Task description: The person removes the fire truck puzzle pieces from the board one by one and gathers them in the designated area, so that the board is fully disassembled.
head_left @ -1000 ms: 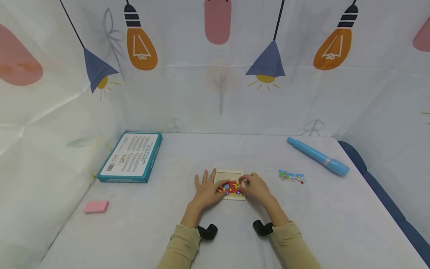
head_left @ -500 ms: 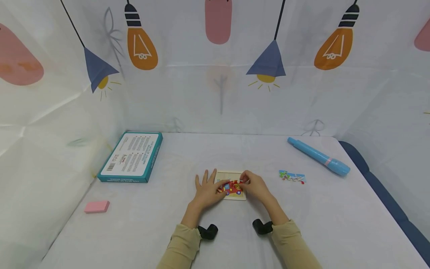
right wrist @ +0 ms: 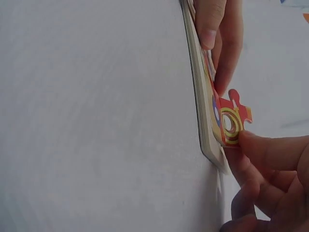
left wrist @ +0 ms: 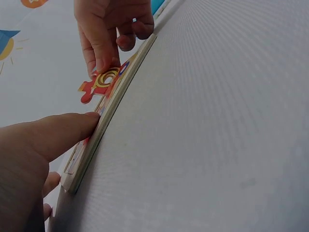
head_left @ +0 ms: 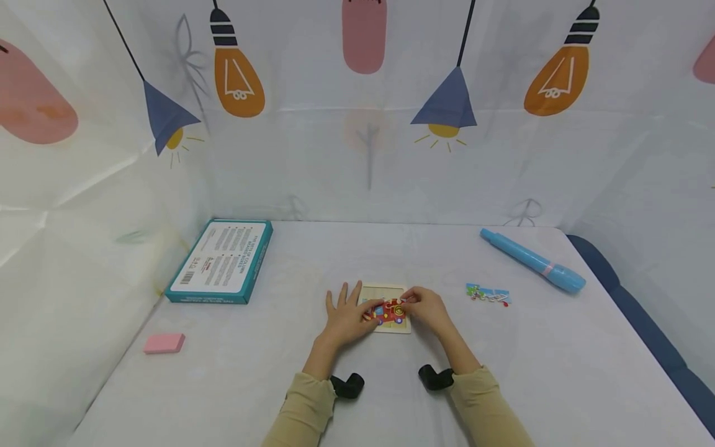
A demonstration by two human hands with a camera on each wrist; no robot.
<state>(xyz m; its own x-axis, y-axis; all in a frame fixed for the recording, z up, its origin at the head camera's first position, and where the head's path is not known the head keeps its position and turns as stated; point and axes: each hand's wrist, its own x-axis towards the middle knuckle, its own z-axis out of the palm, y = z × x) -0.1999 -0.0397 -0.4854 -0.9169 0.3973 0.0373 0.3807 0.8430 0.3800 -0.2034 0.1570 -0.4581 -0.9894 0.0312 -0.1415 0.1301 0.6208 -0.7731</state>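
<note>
A small wooden jigsaw board [head_left: 383, 290] lies in front of me, with a red vehicle picture [head_left: 385, 312] in its lower part. My left hand [head_left: 344, 321] is spread at the board's left side, thumb and index finger pressing on the picture. At the right side, my right hand [head_left: 429, 312] pinches a red puzzle piece with yellow rings [right wrist: 233, 116] between thumb and fingers. In both wrist views this piece stands tilted up from the board, its lower edge close to the picture. The left wrist view shows its knobs [left wrist: 87, 92] pointing toward my left hand.
Joined puzzle pieces [head_left: 488, 294] in blue and green lie to the right. Behind them is a light blue marker-shaped tube [head_left: 532, 261]. A teal-edged box [head_left: 219, 261] lies at the back left, a pink eraser-like block [head_left: 164, 343] nearer on the left.
The fingers of my right hand have shifted slightly around the ringed piece at the board's right side. My left hand holds its place on the board.
</note>
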